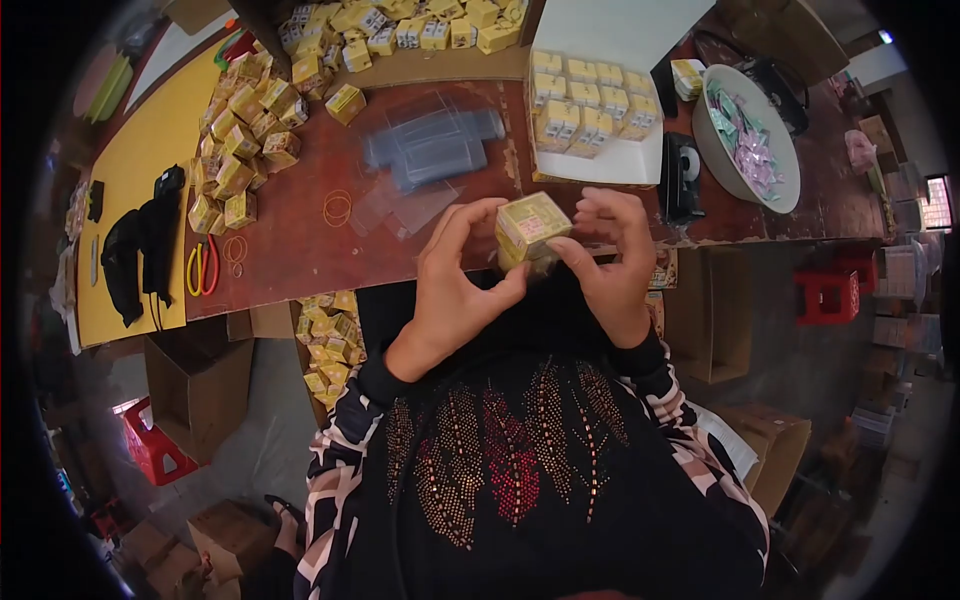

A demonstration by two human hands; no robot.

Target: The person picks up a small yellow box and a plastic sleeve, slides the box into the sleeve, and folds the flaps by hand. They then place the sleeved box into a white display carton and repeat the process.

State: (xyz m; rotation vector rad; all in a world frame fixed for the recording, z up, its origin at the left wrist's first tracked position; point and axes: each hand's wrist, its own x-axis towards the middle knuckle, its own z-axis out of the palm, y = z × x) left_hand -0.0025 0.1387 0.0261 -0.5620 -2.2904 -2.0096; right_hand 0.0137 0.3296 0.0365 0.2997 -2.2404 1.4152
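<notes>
In front of my chest, above the table's near edge, I hold a small yellow printed box point(533, 222) between both hands. My left hand point(462, 275) grips it from the left, thumb low on its near side and fingers at its back. My right hand point(612, 258) has its thumb against the box's right corner, with the fingers curled beside it and slightly blurred. Just beyond my hands lie clear plastic sleeves point(435, 145), spread on the table. To the right of them, an open carton point(630, 160) holds rows of small yellow boxes point(597, 75).
Loose yellow boxes point(240, 140) are heaped on the left of the red-brown table point(300, 265). Rubber bands point(338, 207) and scissors point(203, 268) lie nearby. A black tape dispenser point(683, 178) stands beside a white basin point(790, 180) of small packets. Below are cardboard boxes point(200, 385).
</notes>
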